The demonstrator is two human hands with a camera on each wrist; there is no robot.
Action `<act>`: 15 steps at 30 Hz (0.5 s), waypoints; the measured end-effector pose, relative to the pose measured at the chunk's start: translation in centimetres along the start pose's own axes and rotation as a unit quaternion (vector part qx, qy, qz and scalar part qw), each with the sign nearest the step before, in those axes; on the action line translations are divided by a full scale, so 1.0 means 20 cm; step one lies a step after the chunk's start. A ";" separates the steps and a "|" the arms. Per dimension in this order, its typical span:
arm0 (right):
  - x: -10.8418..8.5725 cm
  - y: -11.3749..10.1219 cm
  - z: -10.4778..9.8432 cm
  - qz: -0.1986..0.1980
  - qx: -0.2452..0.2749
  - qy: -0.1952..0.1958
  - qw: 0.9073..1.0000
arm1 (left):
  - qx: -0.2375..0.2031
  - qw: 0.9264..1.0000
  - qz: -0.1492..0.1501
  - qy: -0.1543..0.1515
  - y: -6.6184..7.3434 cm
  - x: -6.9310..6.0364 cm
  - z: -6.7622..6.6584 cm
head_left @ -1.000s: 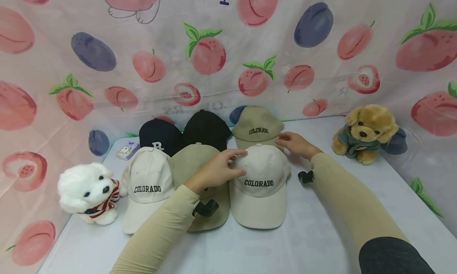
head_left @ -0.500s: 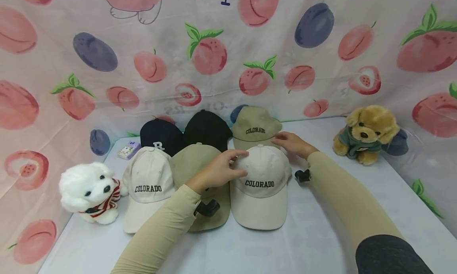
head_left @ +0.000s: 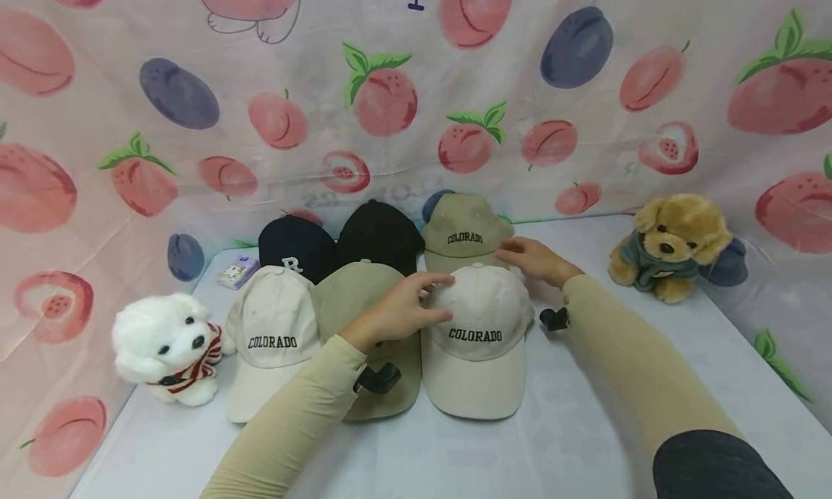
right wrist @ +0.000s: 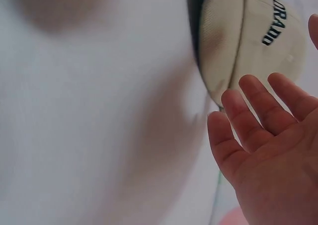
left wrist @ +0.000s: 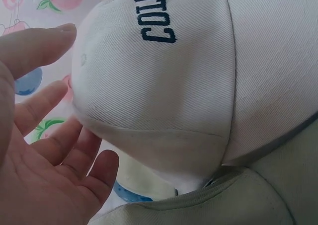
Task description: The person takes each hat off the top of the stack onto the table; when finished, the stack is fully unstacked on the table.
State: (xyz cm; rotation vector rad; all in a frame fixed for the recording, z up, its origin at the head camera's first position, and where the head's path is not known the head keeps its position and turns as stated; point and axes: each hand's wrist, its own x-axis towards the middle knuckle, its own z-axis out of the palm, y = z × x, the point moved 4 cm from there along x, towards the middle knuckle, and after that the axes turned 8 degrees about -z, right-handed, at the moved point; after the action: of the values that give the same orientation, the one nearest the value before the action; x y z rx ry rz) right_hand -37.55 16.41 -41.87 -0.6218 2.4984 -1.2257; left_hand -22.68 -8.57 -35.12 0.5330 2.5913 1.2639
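Note:
My left hand [head_left: 403, 307] is at the left side of an off-white baseball cap [head_left: 477, 372] lettered COLORADO, in the front row. In the left wrist view its fingers are spread and loosely bent beside the crown; the fingertips are at the cap's edge. My right hand [head_left: 541, 261] has its fingertips at the right side of a khaki COLORADO baseball cap [head_left: 463, 221] in the back row. The right wrist view shows that palm with extended fingers, beside the khaki cap's brim [right wrist: 218, 46]. An olive baseball cap [head_left: 351, 289] lies partly hidden under my left forearm.
Another off-white COLORADO cap [head_left: 276, 311] is at the front left. Behind stand a navy cap [head_left: 295, 243] with an R and a black cap [head_left: 380, 232]. A white plush dog [head_left: 162, 344], a small purple box [head_left: 237, 271] and a brown plush dog [head_left: 672, 246] flank them.
The khaki cap at the back has slid slightly left, with my right hand moving left along with it. My left hand has stayed beside the off-white cap. The head view has shifted a little.

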 end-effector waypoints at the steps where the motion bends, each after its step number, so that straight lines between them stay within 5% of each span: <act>1: -0.01 -0.01 -0.01 -0.006 -0.003 0.000 1.000 | -0.002 1.000 0.001 0.000 0.00 0.00 0.00; 7: -0.07 -0.08 -0.10 -0.026 -0.025 0.003 0.999 | 0.008 1.000 -0.001 0.016 0.01 -0.01 -0.06; 15: -0.14 -0.20 -0.22 -0.045 -0.061 0.001 0.997 | 0.045 0.997 -0.039 0.042 0.02 -0.06 -0.26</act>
State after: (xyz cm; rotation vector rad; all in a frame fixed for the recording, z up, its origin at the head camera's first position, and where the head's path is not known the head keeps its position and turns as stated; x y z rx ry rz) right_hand -35.94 18.64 -35.86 -0.7719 2.5862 -1.1109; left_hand -23.21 -12.57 -31.63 0.3988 2.7215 1.1742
